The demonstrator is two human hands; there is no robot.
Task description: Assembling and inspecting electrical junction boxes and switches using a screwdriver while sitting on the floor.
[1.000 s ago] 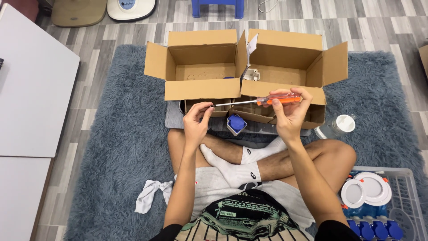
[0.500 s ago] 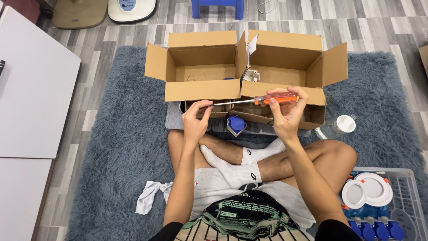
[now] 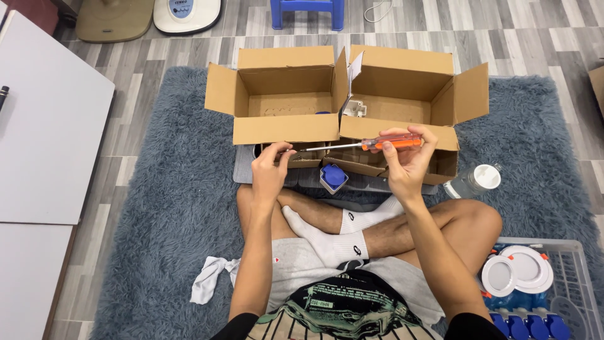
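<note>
The left hand [image 3: 269, 171] has its grip pinched shut on a small part at the metal tip of a long screwdriver with an orange translucent handle [image 3: 358, 144]; the part itself is too small to make out. The tool lies nearly level, its thin shaft running rightward from that pinch to the handle, around which the right hand [image 3: 404, 165] has its grip closed, fingers curled over the top. Both hands hover just in front of two open brown cardboard boxes [image 3: 286, 94] standing side by side (a small white piece sits in the right one). Below the shaft a small blue-capped piece [image 3: 333, 177] rests beside the crossed legs. The person sits on a shaggy grey-blue rug [image 3: 170, 208] over grey plank flooring [image 3: 126, 56]. Far right, a clear bottle with a white cap [image 3: 476, 180] lies on the rug, and round white fittings fill a grey wire basket [image 3: 576, 264].
</note>
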